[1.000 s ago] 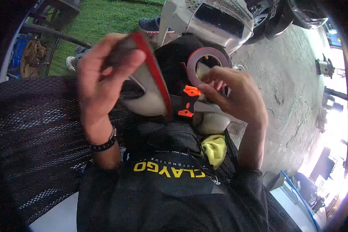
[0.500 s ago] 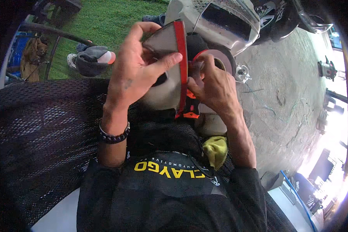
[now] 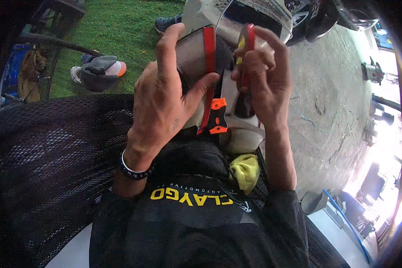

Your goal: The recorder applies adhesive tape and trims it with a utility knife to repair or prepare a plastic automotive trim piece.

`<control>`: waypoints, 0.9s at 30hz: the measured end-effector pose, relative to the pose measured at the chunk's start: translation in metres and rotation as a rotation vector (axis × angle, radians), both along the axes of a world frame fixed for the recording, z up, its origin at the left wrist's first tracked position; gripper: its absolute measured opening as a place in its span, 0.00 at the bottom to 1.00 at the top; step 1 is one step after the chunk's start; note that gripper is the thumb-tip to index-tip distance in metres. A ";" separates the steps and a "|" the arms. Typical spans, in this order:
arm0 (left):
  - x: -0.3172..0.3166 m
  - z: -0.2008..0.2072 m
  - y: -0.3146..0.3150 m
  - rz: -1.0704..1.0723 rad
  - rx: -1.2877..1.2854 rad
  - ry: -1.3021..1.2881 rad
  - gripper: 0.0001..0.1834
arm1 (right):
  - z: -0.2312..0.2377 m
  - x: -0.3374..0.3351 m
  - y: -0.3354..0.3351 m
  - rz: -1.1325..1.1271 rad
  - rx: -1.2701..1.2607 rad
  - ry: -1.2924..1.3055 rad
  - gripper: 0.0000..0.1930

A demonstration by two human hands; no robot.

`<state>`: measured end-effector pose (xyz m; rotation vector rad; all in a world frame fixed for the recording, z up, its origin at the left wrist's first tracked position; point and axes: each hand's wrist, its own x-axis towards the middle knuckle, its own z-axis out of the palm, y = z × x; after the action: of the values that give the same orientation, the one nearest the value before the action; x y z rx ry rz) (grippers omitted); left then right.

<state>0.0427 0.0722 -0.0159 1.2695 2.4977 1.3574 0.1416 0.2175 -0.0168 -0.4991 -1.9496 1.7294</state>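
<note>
Since the earlier frame, the right hand [image 3: 271, 73] has moved up and outward, taking the tape roll [image 3: 251, 38] clear of the grey panel [image 3: 193, 51] and turning it nearly edge-on, while the left hand [image 3: 163, 100] has stretched its index finger upward.

Black mesh [image 3: 58, 156] spreads widest, along the person's left side. Bare concrete floor [image 3: 326, 105] fills the right side, and green turf [image 3: 125, 27] lies beyond the mesh. A whitish casing [image 3: 203, 13] with a dark window stands past the hands.

The grey panel is held up in front of the person, under the left hand's fingers and to the right of its palm. That hand is spread wide: its index finger points up by the panel's upper left edge and its thumb tip lies at the red strip [image 3: 209, 51] along the right edge; where the remaining fingers press cannot be told. The right hand pinches the tape roll between thumb and bent fingers, apart from the panel on its right.

The yellow cloth [image 3: 244, 175] sits inside the right forearm. A small black piece with orange ends [image 3: 218, 118] lies just beside the strip's lower part, below both hands.
</note>
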 end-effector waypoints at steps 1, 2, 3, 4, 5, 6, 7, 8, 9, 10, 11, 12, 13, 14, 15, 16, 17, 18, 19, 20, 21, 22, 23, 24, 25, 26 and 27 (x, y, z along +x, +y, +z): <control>0.002 0.001 0.000 -0.016 0.028 -0.015 0.34 | 0.000 0.001 0.003 0.007 0.002 0.078 0.20; 0.002 0.000 0.000 -0.019 0.029 -0.019 0.34 | -0.002 0.001 0.005 0.033 -0.004 0.140 0.21; 0.000 -0.001 -0.001 -0.067 0.080 -0.033 0.31 | 0.000 0.001 0.003 0.032 -0.004 0.141 0.21; -0.002 0.000 -0.003 -0.115 0.131 -0.047 0.28 | 0.004 0.000 0.000 0.017 0.046 0.143 0.21; -0.003 0.002 -0.005 -0.116 0.130 -0.046 0.28 | 0.007 0.000 -0.003 0.001 0.097 0.146 0.21; -0.004 0.004 -0.007 -0.148 0.119 -0.104 0.27 | 0.008 0.001 -0.005 -0.004 0.098 0.146 0.21; -0.004 0.005 -0.008 -0.180 0.107 -0.163 0.25 | 0.008 0.002 -0.008 0.027 0.015 0.169 0.20; -0.003 0.006 -0.006 -0.189 0.107 -0.163 0.25 | 0.008 0.004 -0.008 0.056 -0.067 0.192 0.19; -0.003 0.009 -0.007 -0.177 0.077 -0.178 0.26 | 0.010 0.004 -0.008 0.055 -0.070 0.195 0.19; -0.003 0.011 -0.008 -0.168 0.047 -0.193 0.26 | 0.012 0.005 -0.007 0.098 -0.037 0.184 0.18; 0.000 0.012 -0.008 -0.172 0.045 -0.191 0.26 | 0.014 0.006 -0.006 0.141 -0.004 0.172 0.18; 0.004 0.012 -0.007 -0.173 0.047 -0.210 0.26 | 0.014 0.005 -0.006 0.136 -0.005 0.172 0.18; 0.007 0.011 -0.006 -0.174 0.049 -0.229 0.27 | 0.014 0.004 -0.007 0.112 -0.021 0.198 0.17; 0.009 0.007 -0.004 -0.180 0.049 -0.231 0.27 | 0.014 0.003 -0.007 0.089 -0.037 0.224 0.16; 0.012 0.003 -0.003 -0.209 0.095 -0.214 0.28 | 0.012 0.004 -0.004 0.085 -0.033 0.222 0.16; 0.015 0.000 0.000 -0.238 0.142 -0.197 0.29 | 0.010 0.004 0.001 0.075 0.056 0.189 0.14; 0.018 0.001 0.001 -0.241 0.144 -0.199 0.29 | 0.008 0.005 0.004 0.066 0.145 0.156 0.13; 0.020 0.003 0.002 -0.221 0.118 -0.232 0.28 | 0.014 0.011 0.008 0.091 0.159 0.055 0.11; 0.021 0.004 0.004 -0.200 0.092 -0.265 0.27 | 0.018 0.014 0.010 0.088 0.163 0.053 0.11; 0.020 0.000 0.008 -0.204 0.096 -0.266 0.27 | 0.021 0.017 0.012 0.099 0.034 0.040 0.11; 0.016 -0.007 0.012 -0.126 0.163 0.058 0.26 | 0.022 0.019 0.014 0.109 -0.094 0.027 0.11; 0.015 -0.012 0.016 -0.045 0.230 0.381 0.25 | 0.023 0.021 0.017 0.105 -0.089 0.022 0.11; 0.020 -0.012 0.017 -0.048 0.237 0.375 0.25 | 0.023 0.024 0.020 0.073 -0.091 0.085 0.11; 0.030 -0.012 0.017 -0.115 0.399 0.320 0.23 | 0.023 0.027 0.024 0.036 -0.085 0.143 0.11; 0.040 -0.008 0.013 -0.167 0.549 0.276 0.21 | 0.024 0.028 0.027 0.044 -0.081 0.141 0.11; 0.050 -0.004 0.011 -0.301 0.572 0.184 0.20 | 0.025 0.029 0.029 -0.064 -0.045 0.135 0.13; 0.058 -0.001 0.009 -0.436 0.597 0.091 0.19 | 0.026 0.028 0.032 -0.173 -0.006 0.129 0.15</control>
<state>0.1002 0.0808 -0.0167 1.8616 1.7318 2.0065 0.1697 0.2495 0.0097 -0.5283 -1.7585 1.6179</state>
